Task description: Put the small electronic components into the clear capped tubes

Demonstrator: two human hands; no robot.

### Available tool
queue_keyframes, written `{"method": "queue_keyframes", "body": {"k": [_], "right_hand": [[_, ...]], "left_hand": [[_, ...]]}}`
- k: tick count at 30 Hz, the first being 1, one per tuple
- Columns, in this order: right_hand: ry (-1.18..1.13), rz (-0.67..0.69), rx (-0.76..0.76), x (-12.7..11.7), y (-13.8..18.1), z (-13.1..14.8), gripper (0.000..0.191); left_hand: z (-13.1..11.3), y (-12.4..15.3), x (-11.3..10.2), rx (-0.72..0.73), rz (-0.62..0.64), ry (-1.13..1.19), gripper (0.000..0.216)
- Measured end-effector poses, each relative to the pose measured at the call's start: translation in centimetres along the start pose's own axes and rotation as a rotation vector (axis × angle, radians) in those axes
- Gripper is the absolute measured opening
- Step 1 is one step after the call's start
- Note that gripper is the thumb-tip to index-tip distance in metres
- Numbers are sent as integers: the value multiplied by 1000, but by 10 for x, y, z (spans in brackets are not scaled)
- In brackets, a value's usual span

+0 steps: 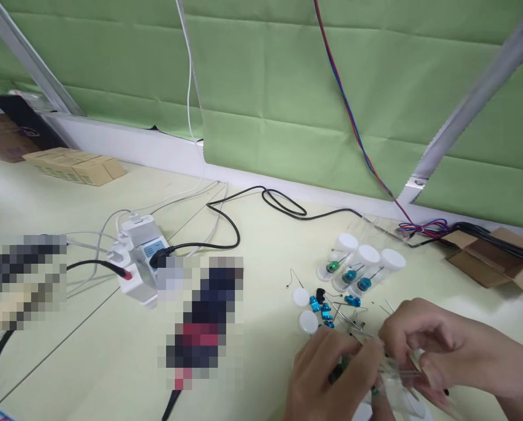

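Note:
At the lower right, my left hand (pixel 333 374) is closed, its fingers bent. Small green metal bits (pixel 339 371) show between and below its fingers; what it holds is mostly hidden. My right hand (pixel 445 348) is closed around a clear plastic tube (pixel 392 377), whose near end reaches my left fingers. Just beyond my hands lie blue metal parts (pixel 326 311), a black part (pixel 320 295), thin metal rods (pixel 344 314) and white round caps (pixel 308 321). Behind them, several capped clear tubes (pixel 340 283) stand upright, with green or blue parts inside.
To the left, a white power strip (pixel 145 263) has plugs and cables. A blurred dark and red object (pixel 204 324) lies mid-table. A black cable (pixel 283 204) loops along the back. An open cardboard box (pixel 489 263) stands right; small tan boxes (pixel 75 165) sit far left.

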State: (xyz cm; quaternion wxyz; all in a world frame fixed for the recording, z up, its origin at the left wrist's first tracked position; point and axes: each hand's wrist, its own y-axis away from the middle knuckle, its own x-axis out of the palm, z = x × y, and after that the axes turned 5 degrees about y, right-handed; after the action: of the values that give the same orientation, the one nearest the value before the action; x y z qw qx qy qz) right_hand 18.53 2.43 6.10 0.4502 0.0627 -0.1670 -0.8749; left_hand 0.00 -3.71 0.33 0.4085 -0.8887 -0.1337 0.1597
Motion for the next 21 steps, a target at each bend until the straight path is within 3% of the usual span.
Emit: {"method": "queue_keyframes", "body": {"k": [6, 21], "right_hand": [[-14, -5, 5, -1, 0, -1, 40], [49, -6, 10, -2, -4, 2, 34]], "left_hand": [[3, 0, 4, 32, -53, -11, 42], [11, 1, 4, 68, -3, 78, 41]]}}
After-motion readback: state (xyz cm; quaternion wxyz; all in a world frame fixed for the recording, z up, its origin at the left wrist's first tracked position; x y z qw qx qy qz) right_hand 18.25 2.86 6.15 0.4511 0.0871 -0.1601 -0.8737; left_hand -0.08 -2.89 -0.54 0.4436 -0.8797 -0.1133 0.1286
